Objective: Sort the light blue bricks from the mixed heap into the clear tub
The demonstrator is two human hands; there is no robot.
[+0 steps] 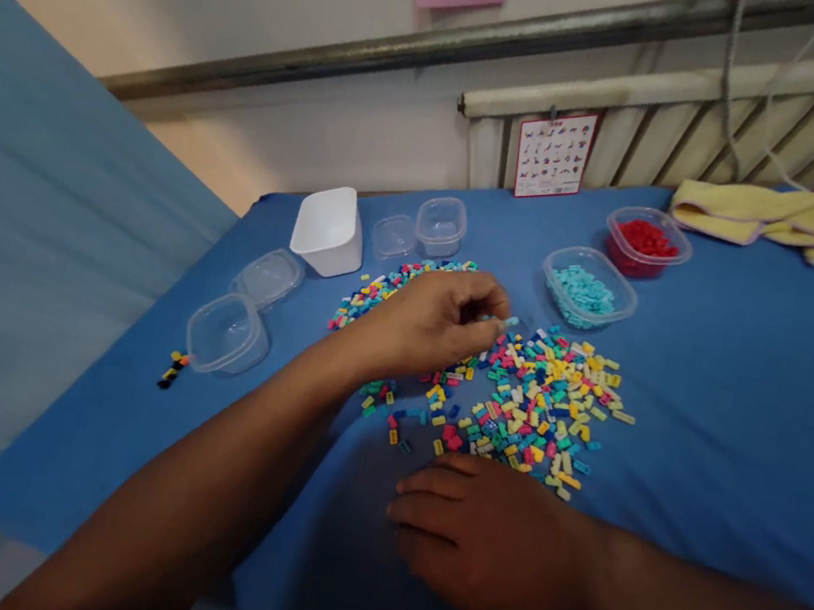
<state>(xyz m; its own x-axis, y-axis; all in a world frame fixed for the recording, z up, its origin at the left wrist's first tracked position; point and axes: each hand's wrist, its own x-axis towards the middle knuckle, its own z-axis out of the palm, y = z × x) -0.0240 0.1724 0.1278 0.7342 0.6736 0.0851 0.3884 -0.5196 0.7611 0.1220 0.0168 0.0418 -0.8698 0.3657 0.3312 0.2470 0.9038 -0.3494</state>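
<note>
Left hand [441, 325] pinching tiny teal brick [510, 322] mid-table, light, stiff, slippery, best gripped by sides; right hand [495, 540] lying flat, empty, near front edge

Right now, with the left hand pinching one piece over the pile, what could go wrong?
1. The left hand holds a light-blue piece only at its fingertips; it could slip into the mixed pile.
2. The left forearm lies low over the pile's near-left edge and may scatter pieces.
3. The right hand rests flat beside the pile's near edge; sliding it could push pieces across the blue cloth.
</note>
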